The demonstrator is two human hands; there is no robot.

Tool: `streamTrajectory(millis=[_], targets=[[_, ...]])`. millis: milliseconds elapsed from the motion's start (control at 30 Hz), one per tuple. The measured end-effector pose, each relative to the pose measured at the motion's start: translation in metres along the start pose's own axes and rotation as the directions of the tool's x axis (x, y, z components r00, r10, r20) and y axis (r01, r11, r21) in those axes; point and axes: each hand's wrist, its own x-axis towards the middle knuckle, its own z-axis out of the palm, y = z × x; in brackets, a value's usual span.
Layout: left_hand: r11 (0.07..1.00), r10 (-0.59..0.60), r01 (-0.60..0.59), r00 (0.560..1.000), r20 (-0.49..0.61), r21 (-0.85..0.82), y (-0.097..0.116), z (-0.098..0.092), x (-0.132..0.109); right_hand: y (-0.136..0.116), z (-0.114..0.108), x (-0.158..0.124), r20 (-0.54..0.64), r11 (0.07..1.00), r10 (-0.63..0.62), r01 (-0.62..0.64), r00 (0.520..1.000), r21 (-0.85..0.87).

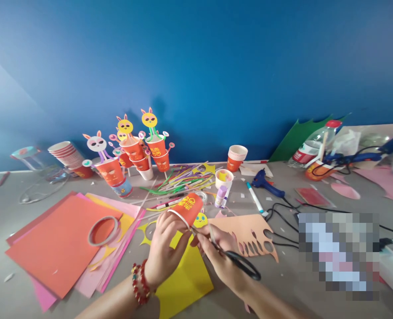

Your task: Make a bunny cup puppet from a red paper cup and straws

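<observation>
Cup: the red cup point(192, 208) is near the middle of the table, lifted in the hand and tipped on its side, mouth turned to the near left.
Left hand: the left hand point(168, 239) grips the cup by its rim end, fingers behind and thumb on the near side.
Right hand: the right hand point(221, 248) is closed around the scissors point(236, 255), black handle pointing near right, blades toward the cup.
Rim work: the step in hand looks like cutting or piercing at the rim; whether the blades have bitten in, I cannot tell.
Next move: probably calls for a steady left grip that does not crush the paper wall, and left fingertips clear of the blades.
Cup writing: large yellow characters, apparently Chinese, too blurred to read.
Bunny cups: the bunny cups point(108, 170) at far left carry similar yellow marks, none legible.
Cup stack: the right-hand stack point(236, 158), at the far side, shows only red and white bands clearly.
Bottle label: the bottle point(316, 144) at far right has a red label with white marks, brand unreadable.
Glue stick: the glue stick point(221, 197), just beyond the right hand, has print too small to read.
</observation>
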Motion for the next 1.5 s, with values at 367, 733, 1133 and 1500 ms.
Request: streamTrajectory(millis=[367,733,1133,1500], targets=[[0.999,0.029,-0.029,1.000,-0.007,0.027,-0.005,0.003,-0.002,0.000,-0.001,0.000,-0.017,0.935,-0.225,0.211,0.974,-0.287],[0.971,0.177,-0.176,0.984,0.013,0.162,-0.006,0.001,0.000,0.003,0.010,0.004,-0.032,0.921,0.172,-0.149,0.985,0.361],[0.971,-0.153,0.158,0.987,0.042,-0.181,-0.007,0.009,-0.004,0.006,0.001,0.006,0.038,0.793,-0.313,0.283,0.949,-0.540],[0.725,-0.436,0.469,0.879,0.191,-0.504,-0.017,0.017,-0.013,0.016,-0.007,0.011,0.108,0.685,-0.449,0.419,0.887,-0.595]])
